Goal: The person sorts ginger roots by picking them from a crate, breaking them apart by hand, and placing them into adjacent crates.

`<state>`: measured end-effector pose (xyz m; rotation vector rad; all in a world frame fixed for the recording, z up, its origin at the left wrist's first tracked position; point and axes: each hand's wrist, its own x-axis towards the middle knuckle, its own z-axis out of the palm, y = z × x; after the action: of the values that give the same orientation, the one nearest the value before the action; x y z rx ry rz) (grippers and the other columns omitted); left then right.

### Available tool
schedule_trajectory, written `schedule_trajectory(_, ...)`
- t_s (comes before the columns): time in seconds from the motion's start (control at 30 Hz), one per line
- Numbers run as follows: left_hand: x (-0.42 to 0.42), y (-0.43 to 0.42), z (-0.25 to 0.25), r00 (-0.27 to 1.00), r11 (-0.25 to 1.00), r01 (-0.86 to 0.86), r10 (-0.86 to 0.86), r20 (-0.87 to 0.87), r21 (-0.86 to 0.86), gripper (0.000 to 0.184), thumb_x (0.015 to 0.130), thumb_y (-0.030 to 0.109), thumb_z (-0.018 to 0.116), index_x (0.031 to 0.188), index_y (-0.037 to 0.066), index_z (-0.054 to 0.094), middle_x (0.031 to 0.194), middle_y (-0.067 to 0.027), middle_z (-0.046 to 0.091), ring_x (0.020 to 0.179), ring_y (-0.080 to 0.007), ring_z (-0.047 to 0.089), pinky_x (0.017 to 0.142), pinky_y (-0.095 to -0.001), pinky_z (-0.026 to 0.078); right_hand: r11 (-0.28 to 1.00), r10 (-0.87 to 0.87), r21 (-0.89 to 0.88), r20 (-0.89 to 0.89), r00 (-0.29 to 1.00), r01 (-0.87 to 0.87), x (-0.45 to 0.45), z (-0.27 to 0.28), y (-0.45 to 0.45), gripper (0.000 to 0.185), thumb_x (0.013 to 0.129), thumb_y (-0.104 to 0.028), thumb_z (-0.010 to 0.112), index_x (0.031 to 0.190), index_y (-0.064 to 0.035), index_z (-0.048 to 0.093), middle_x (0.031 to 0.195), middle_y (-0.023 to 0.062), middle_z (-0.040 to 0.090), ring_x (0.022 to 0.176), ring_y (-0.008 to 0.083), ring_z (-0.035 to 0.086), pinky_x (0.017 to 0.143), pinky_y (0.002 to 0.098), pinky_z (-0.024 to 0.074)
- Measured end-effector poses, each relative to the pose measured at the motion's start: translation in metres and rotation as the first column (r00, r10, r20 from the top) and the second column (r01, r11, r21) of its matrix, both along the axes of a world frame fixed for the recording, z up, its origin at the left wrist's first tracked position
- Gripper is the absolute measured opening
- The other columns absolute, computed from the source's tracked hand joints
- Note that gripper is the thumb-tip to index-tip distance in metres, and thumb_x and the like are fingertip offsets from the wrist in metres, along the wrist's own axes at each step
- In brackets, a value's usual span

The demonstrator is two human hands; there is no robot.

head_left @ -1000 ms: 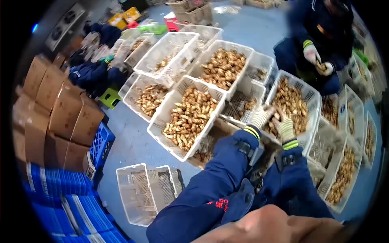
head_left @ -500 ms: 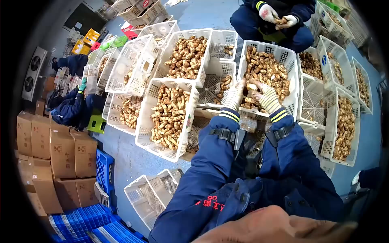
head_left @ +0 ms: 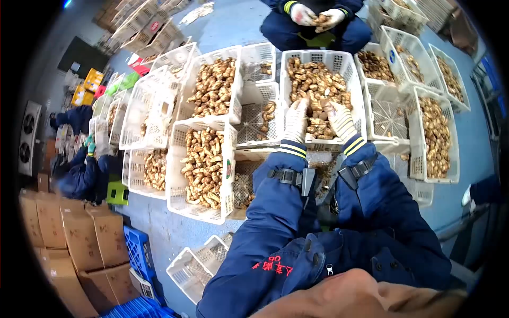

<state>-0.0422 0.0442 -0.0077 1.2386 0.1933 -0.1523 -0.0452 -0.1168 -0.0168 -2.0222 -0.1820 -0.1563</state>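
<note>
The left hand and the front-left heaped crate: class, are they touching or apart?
Apart: the head view plainly shows a sparsely filled crate between the left hand and the front-left heaped crate.

I report that whether my left hand [head_left: 295, 121] or right hand [head_left: 341, 121] grips any brown pieces [head_left: 314, 79] cannot be told, the co-worker [head_left: 286, 33] opposite is cut off above, the worker [head_left: 79, 177] at far left is blurred, and the cardboard boxes [head_left: 80, 241] bear unreadably small print.
</note>
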Motion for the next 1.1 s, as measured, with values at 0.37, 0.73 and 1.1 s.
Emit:
schedule_trajectory(0.37, -0.008, -0.049, 0.017, 0.979, 0.918, 0.073, -0.140, -0.147, -0.389, 0.063, 0.091, 0.048, 0.058, 0.132, 0.002, 0.049, 0.127, -0.0137, 0.053, 0.111, -0.0234, 0.053, 0.093, -0.0359, 0.044, 0.888, 0.232, 0.382, 0.112, 0.966, -0.257, -0.037, 0.040, -0.028, 0.076, 0.087, -0.046, 0.062, 0.144, -0.0062, 0.033, 0.138, 0.0138, 0.045, 0.127, 0.0218, 0.044, 0.097, 0.0327, 0.0451)
schedule_trajectory(0.73, -0.018, -0.056, 0.023, 0.998, 0.975, 0.032, -0.041, -0.037, -0.218, 0.058, 0.090, 0.060, 0.049, 0.105, 0.005, 0.063, 0.078, -0.0055, 0.065, 0.063, -0.0148, 0.059, 0.056, -0.0262, 0.046, 0.912, 0.051, 0.405, 0.043, 0.998, -0.064, -0.029, 0.035, -0.041, 0.049, 0.091, -0.037, 0.060, 0.122, 0.0010, 0.057, 0.103, 0.0062, 0.066, 0.092, 0.0105, 0.060, 0.081, 0.0231, 0.0478)
schedule_trajectory(1.1, -0.038, -0.047, 0.029, 0.982, 0.993, 0.018, 0.005, 0.191, -0.119, 0.056, 0.089, 0.029, 0.066, 0.133, 0.001, 0.047, 0.125, -0.0105, 0.055, 0.115, -0.0182, 0.051, 0.102, -0.0315, 0.037, 0.960, 0.032, 0.278, 0.008, 0.999, -0.033, -0.013, 0.013, -0.031, 0.058, 0.089, -0.052, 0.058, 0.108, 0.0034, 0.064, 0.086, 0.0119, 0.070, 0.079, 0.0170, 0.065, 0.070, 0.0302, 0.0496)
